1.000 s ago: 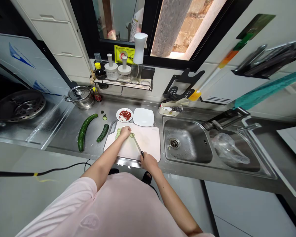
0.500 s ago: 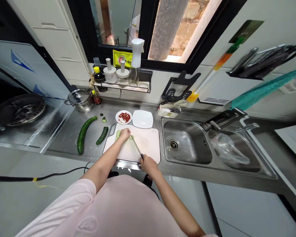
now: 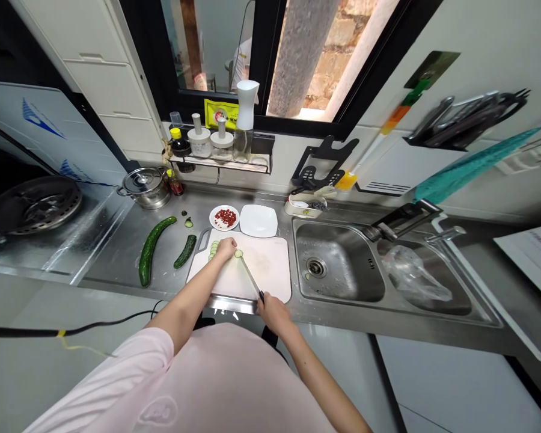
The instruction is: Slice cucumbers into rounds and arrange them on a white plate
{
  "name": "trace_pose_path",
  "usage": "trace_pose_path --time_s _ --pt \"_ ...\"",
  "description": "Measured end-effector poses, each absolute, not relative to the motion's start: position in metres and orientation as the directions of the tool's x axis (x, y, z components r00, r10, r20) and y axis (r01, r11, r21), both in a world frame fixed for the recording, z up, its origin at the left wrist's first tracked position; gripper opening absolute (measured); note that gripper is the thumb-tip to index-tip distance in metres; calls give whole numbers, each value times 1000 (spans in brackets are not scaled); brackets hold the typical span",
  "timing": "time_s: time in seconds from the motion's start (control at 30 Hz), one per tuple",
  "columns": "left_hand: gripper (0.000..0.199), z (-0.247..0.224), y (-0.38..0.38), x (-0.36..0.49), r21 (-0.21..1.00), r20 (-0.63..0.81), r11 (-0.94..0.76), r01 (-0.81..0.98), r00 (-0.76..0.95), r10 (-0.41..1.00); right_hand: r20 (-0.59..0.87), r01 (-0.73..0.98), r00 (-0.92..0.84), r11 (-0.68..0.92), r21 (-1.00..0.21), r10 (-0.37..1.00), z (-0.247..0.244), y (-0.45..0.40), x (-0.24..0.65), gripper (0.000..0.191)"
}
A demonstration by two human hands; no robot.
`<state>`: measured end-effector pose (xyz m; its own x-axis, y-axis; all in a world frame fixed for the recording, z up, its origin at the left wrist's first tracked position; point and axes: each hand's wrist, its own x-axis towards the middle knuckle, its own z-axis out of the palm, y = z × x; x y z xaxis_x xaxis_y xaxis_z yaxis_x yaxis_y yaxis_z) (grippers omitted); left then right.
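My left hand (image 3: 226, 248) is closed over the upper part of the white cutting board (image 3: 270, 264). Whatever its curled fingers grip is hidden from me. Just left of it lie several thin cucumber slices (image 3: 213, 248), partly overlapping. My right hand (image 3: 272, 311) is wrapped round the black handle of a kitchen knife (image 3: 251, 276), whose blade slants up and left across the board. At the blade's tip sits a single round cucumber slice (image 3: 238, 254), right beside my left fingers. Off the board's left side are a cut length of cucumber (image 3: 185, 251) and a long whole cucumber (image 3: 151, 249).
Behind the board stand a plate of chopped red pieces (image 3: 217, 224) and a white square dish (image 3: 258, 221). A steel sink (image 3: 342, 288) adjoins on the right. Cucumber end scraps (image 3: 188, 222), a lidded pot (image 3: 145, 186) and a wok (image 3: 31, 207) are leftward.
The camera view has shifted slightly. The round slice by the knife tip now shows its face more fully. Both hands stay in nearly the same places, the knife still gripped.
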<state>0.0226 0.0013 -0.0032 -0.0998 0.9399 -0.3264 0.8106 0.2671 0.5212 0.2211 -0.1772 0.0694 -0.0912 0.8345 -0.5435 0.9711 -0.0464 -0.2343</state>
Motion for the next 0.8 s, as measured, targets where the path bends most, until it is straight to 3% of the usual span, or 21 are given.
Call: trace_pose_path --time_s 0.8 --pt "15 -2 -1 22 545 -299 244 802 -85 950 -563 965 -90 -68 -254 821 69 -190 230 33"
